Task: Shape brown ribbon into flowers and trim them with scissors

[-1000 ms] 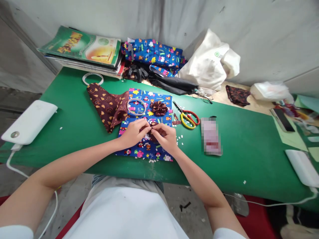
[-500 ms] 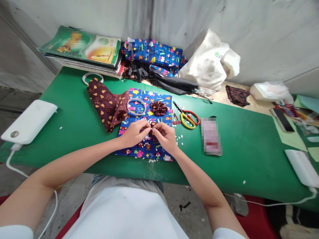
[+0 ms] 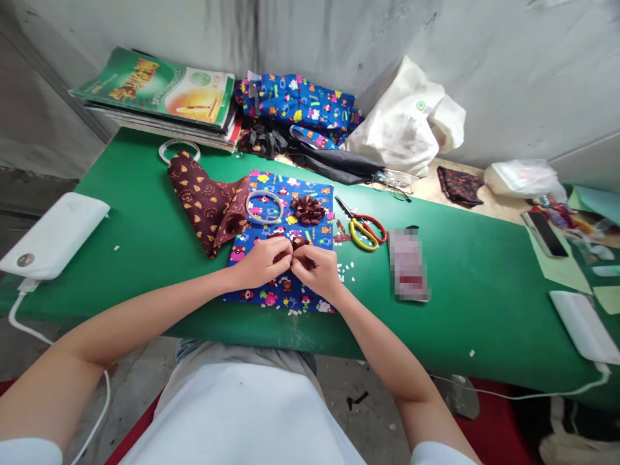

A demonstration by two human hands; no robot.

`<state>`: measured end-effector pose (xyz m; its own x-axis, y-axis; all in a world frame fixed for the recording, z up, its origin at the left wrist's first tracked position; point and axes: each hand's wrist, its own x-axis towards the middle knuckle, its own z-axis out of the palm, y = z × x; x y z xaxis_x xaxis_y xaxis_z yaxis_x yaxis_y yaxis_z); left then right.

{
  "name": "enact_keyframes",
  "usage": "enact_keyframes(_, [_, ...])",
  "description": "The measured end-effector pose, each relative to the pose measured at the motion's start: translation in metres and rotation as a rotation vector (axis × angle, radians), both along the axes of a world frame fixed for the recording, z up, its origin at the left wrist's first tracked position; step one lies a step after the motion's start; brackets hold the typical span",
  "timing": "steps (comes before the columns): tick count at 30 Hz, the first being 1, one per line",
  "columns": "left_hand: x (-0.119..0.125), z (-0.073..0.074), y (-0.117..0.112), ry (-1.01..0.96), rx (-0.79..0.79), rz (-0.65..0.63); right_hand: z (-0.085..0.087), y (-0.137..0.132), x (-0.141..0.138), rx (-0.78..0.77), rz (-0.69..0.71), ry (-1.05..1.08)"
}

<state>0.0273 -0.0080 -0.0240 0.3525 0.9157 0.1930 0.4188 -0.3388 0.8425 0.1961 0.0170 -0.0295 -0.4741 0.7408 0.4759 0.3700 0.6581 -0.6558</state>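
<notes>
I log: brown cloth (image 3: 301,241), one, showing just beyond the fingers (image 3: 281,264); left hand (image 3: 264,265) and right hand (image 3: 317,270) equally near, both pinched on it; long axis hidden.

One camera, worn on the head of the person (image 3: 159,307). From where I stand, it faces forward and down. White shirt (image 3: 237,413) close below, at bottom edge; left hand (image 3: 266,261) and right hand (image 3: 317,268) farther off, mid-frame. Wide view: green table (image 3: 465,284) nearly side to side, grey wall (image 3: 179,29) across top.
</notes>
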Motion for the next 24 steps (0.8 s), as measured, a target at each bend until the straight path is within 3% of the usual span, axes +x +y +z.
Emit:
enact_keyframes(8, [0.0004,0.0,0.0002,-0.022,-0.025,0.01,-0.0056,-0.0005,-0.0014,0.187,-0.037,-0.019])
enact_keyframes(17, [0.0001,0.0018,0.0012,-0.022,-0.047,0.03,-0.0069,-0.0004,-0.0008,0.201,-0.057,-0.02])
enact_keyframes(24, [0.0002,0.0032,0.0015,-0.025,-0.039,0.067,-0.0077,-0.0003,0.0004,0.119,-0.068,-0.042])
